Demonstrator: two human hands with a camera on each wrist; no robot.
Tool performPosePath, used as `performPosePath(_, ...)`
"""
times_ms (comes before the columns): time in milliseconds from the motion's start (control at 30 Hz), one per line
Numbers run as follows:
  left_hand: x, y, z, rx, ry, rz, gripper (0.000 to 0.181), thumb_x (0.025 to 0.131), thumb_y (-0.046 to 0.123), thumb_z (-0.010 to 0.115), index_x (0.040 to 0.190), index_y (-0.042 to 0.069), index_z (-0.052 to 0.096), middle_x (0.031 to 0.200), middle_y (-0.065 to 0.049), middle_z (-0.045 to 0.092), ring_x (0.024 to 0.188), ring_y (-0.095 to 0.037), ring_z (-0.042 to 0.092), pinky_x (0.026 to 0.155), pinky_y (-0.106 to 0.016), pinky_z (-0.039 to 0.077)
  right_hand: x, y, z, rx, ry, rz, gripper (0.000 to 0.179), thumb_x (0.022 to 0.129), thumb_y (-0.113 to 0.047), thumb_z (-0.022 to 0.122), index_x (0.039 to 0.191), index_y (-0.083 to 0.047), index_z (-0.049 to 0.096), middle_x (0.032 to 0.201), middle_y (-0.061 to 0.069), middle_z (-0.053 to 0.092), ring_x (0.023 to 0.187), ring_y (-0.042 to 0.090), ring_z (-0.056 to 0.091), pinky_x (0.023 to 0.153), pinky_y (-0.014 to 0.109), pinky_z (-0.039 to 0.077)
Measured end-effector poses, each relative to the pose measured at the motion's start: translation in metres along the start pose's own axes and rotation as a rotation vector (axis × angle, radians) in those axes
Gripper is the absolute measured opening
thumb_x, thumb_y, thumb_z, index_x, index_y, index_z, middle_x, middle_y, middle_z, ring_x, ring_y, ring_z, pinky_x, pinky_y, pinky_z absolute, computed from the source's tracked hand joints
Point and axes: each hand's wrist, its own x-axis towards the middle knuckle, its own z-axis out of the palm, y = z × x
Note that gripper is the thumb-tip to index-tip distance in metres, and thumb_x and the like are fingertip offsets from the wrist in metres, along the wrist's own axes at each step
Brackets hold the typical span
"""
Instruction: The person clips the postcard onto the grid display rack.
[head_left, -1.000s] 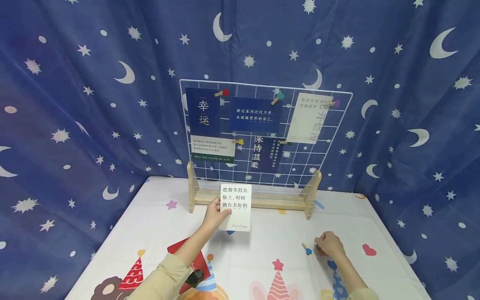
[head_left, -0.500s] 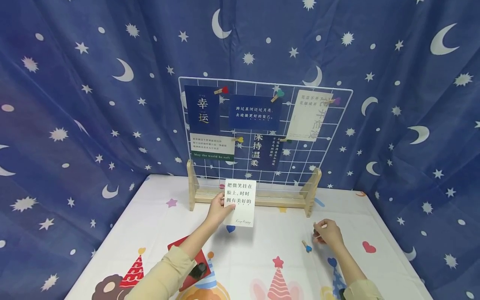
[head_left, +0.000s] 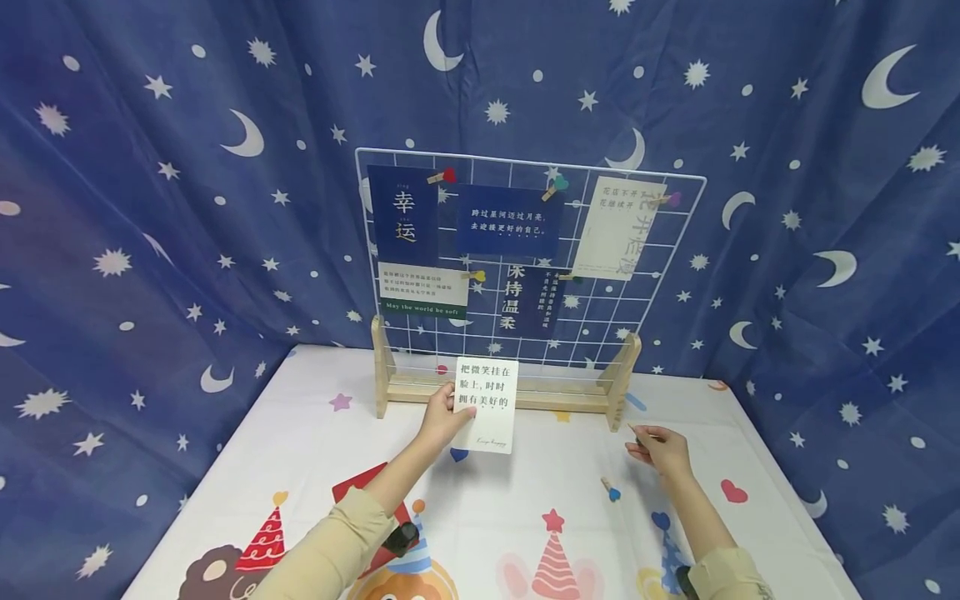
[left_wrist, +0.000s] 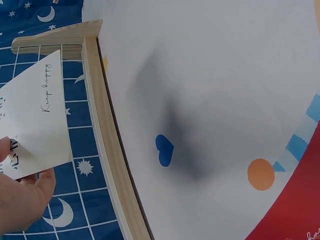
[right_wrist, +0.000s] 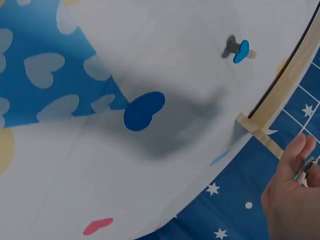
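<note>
My left hand [head_left: 441,419] grips a white card [head_left: 495,423] by its left edge, thumb on the printed face. The card is upright in front of the lower part of a white wire grid rack [head_left: 385,385] with a wooden base. In the left wrist view its "Keep happy" lettering shows. My right hand [head_left: 663,452] is raised over the table to the right of the rack, pinching a small clothespin [right_wrist: 307,169]. Its metal spring and a bit of green show between the fingers; the rest is hidden. A clothespin with a blue heart [head_left: 612,493] lies on the table nearby.
Several cards hang on the rack, including a navy card [head_left: 405,250] and a cream card [head_left: 611,237], held by heart clothespins. A red card or envelope [head_left: 358,483] lies under my left forearm. Behind stands a blue star-patterned curtain [head_left: 187,208].
My right hand has lifted off the table with the clothespin and moved slightly toward the rack. My left hand has shifted the white card a little right and toward the rack.
</note>
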Motion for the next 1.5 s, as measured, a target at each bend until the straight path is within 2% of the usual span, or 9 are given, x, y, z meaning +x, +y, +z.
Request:
performPosePath(200, 0.001, -0.002, 0.002, -0.002, -0.003, 0.002, 0.033, 0.081, -0.011, 0.059, 0.113, -0.009, 0.052, 0.101, -0.03, 0.066, 0.081, -0.033, 0.07, 0.067, -0.034, 0.059, 0.001, -0.003, -0.003, 0.015, -0.04, -0.011, 0.044, 0.096, -0.006, 0.051, 0.126, 0.024, 0.038, 0.071, -0.004, 0.068, 0.065, 0.003, 0.067, 0.068, 0.018, 0.056)
performPosePath(433, 0.002, -0.003, 0.004, -0.009, -0.02, 0.004, 0.035, 0.082, -0.011, 0.058, 0.116, -0.01, 0.051, 0.102, -0.031, 0.065, 0.084, -0.037, 0.069, 0.07, -0.038, 0.059, 0.001, -0.002, -0.002, -0.062, -0.043, -0.102, 0.045, 0.093, -0.024, 0.06, 0.114, 0.015, 0.051, 0.06, -0.007, 0.064, 0.05, 0.003, 0.062, 0.054, 0.018, 0.055)
performPosePath(533, 0.002, -0.003, 0.006, -0.008, -0.024, 0.009, 0.035, 0.083, -0.01, 0.058, 0.117, -0.01, 0.05, 0.102, -0.031, 0.065, 0.085, -0.037, 0.068, 0.071, -0.039, 0.059, 0.001, -0.003, 0.0, -0.047, -0.041, -0.136, 0.044, 0.092, -0.021, 0.06, 0.116, 0.015, 0.052, 0.059, -0.007, 0.064, 0.051, 0.003, 0.062, 0.054, 0.018, 0.055)
performPosePath(700, 0.002, -0.001, 0.009, 0.007, -0.023, 0.002, 0.035, 0.082, -0.01, 0.059, 0.116, -0.01, 0.051, 0.101, -0.029, 0.066, 0.082, -0.033, 0.069, 0.068, -0.034, 0.059, 0.003, -0.01, 0.003, -0.009, -0.012, -0.132, 0.044, 0.094, -0.008, 0.056, 0.128, 0.016, 0.043, 0.067, -0.009, 0.068, 0.061, 0.002, 0.067, 0.066, 0.019, 0.057)
performPosePath(833, 0.002, 0.001, 0.012, 0.022, -0.022, -0.005, 0.035, 0.082, -0.009, 0.06, 0.116, -0.008, 0.052, 0.101, -0.028, 0.067, 0.082, -0.032, 0.07, 0.068, -0.033, 0.059, 0.002, -0.015, 0.005, -0.021, 0.017, -0.137, 0.041, 0.096, -0.011, 0.052, 0.127, 0.014, 0.045, 0.069, -0.01, 0.067, 0.062, 0.001, 0.067, 0.066, 0.019, 0.057)
performPosePath(1000, 0.004, 0.001, 0.018, 0.024, -0.031, -0.002, 0.037, 0.082, -0.01, 0.059, 0.118, -0.009, 0.051, 0.102, -0.028, 0.067, 0.086, -0.034, 0.069, 0.071, -0.033, 0.059, 0.003, -0.018, 0.004, -0.028, 0.044, -0.183, 0.04, 0.101, -0.015, 0.042, 0.124, 0.017, 0.046, 0.066, -0.011, 0.065, 0.059, 0.0, 0.065, 0.063, 0.017, 0.056)
performPosePath(1233, 0.007, 0.004, 0.028, 0.051, -0.05, 0.013, 0.038, 0.081, -0.01, 0.061, 0.118, -0.01, 0.052, 0.101, -0.028, 0.067, 0.085, -0.032, 0.069, 0.071, -0.031, 0.058, 0.006, -0.024, 0.004, -0.024, 0.046, -0.249, 0.038, 0.097, -0.006, 0.047, 0.126, 0.018, 0.043, 0.062, -0.015, 0.065, 0.057, -0.002, 0.063, 0.061, 0.015, 0.055)
performPosePath(1400, 0.009, 0.003, 0.035, 0.074, -0.064, 0.04, 0.036, 0.08, -0.01, 0.062, 0.115, -0.01, 0.053, 0.1, -0.028, 0.067, 0.085, -0.033, 0.069, 0.071, -0.031, 0.058, 0.009, -0.026, 0.001, -0.046, 0.019, -0.26, 0.042, 0.096, -0.004, 0.048, 0.131, 0.017, 0.039, 0.068, -0.019, 0.065, 0.063, -0.006, 0.064, 0.066, 0.013, 0.055)
performPosePath(1500, 0.011, 0.003, 0.04, 0.079, -0.061, 0.024, 0.035, 0.08, -0.009, 0.063, 0.114, -0.009, 0.054, 0.1, -0.027, 0.068, 0.085, -0.032, 0.07, 0.071, -0.03, 0.058, 0.009, -0.026, 0.0, -0.059, 0.014, -0.258, 0.042, 0.095, -0.003, 0.05, 0.129, 0.018, 0.04, 0.073, -0.02, 0.066, 0.069, -0.007, 0.064, 0.071, 0.013, 0.054)
